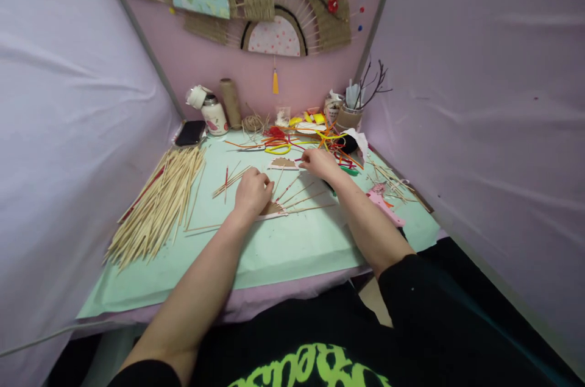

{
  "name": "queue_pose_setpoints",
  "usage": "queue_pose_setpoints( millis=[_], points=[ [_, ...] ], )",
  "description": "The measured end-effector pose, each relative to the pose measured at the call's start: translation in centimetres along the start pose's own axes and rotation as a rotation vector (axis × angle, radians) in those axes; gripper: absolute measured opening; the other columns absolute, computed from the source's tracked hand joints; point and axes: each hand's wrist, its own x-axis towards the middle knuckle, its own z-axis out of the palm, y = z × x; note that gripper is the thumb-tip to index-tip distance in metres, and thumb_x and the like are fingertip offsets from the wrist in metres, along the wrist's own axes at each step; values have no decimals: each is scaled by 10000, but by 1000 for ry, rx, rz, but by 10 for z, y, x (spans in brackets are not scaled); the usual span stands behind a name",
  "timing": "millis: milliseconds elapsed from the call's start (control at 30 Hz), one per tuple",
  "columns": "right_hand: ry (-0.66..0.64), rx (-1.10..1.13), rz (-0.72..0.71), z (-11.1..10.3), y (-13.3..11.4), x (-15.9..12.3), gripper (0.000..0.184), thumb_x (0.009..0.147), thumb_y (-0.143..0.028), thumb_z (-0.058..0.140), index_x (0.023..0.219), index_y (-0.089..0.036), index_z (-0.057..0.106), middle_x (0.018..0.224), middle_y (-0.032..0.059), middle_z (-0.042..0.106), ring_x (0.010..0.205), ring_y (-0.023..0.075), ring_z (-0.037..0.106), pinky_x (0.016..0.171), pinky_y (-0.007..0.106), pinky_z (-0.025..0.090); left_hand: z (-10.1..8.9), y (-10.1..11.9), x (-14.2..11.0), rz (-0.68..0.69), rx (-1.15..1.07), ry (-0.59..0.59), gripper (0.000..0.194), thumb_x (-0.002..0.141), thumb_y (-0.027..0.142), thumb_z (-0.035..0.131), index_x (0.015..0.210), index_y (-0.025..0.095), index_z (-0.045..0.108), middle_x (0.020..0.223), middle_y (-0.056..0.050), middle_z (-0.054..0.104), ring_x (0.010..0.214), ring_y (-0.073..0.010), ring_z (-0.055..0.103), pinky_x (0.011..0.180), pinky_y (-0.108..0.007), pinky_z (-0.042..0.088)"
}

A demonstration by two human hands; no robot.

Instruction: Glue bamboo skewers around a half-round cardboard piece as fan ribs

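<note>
My left hand (253, 195) is over the left part of a small cardboard half-circle (273, 209). Its fingers are curled and pressed together; what is in them, if anything, is hidden. Thin wooden sticks (301, 200) spread from that half-circle like fan ribs, and one carries red marks. Farther back, my right hand (320, 164) makes a pinch at the right end of a second cardboard half-circle (283, 164) with a pale scalloped edge. Whatever lies between those fingertips is too small to make out.
A big pile of sticks (158, 204) covers the left side. Yellow-handled scissors (276, 149) and coloured pipe cleaners (329, 140) lie at the back. A pink glue gun (386, 209) rests at right. Near the wall stand a bottle (214, 116) and a twine roll (230, 103).
</note>
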Motion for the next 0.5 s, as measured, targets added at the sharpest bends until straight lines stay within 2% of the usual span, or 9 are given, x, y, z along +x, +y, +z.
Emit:
queue_pose_setpoints(
  millis=[200, 367, 500],
  points=[
    [-74, -28, -85, 9, -17, 24, 183, 851, -270, 650, 1013, -232, 727, 1092, 63, 738, 1066, 234, 632, 864, 308, 421, 6, 0, 3, -2, -5, -57, 197, 861, 288, 574, 831, 174, 733, 968, -100, 609, 1016, -251, 577, 897, -348, 471],
    [-94, -53, -84, 18, -17, 35, 270, 825, -303, 665, 1078, -217, 706, 1144, 92, 721, 1071, 260, 630, 861, 330, 444, 10, 11, 6, 23, 119, -131, 262, 878, 312, 538, 893, 152, 745, 1021, -140, 606, 1045, -287, 558, 871, -377, 472],
    [-114, -73, -70, 21, -16, 38, 291, 769, -331, 708, 1035, -211, 712, 1098, 96, 732, 1031, 275, 647, 837, 338, 466, 11, 14, 7, 43, 178, -179, 291, 890, 286, 506, 946, 137, 749, 1041, -157, 612, 1065, -300, 547, 862, -378, 468]
  ],
)
